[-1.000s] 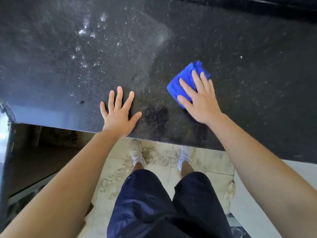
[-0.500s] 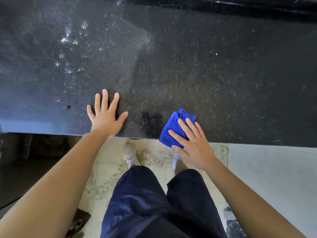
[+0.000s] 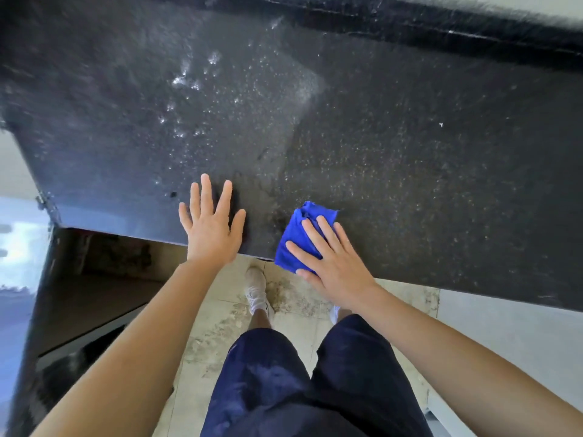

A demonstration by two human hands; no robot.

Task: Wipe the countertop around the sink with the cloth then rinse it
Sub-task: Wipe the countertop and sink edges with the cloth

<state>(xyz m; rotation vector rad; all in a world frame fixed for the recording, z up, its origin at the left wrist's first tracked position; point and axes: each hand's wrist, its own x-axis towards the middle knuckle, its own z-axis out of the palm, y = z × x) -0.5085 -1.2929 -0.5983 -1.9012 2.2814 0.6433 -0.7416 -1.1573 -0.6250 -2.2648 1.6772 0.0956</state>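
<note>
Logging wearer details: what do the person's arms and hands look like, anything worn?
Both forearms are bare, no sleeves in view. The left hand and right hand show no gloves, rings, watch or wristbands. Below them: dark navy shorts and white shoes.

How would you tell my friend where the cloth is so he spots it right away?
Find the wide black countertop. At its near edge two hands lie flat: the left hand on bare stone, the right hand on the cloth. The cloth is the only bright blue thing on the stone.
</note>
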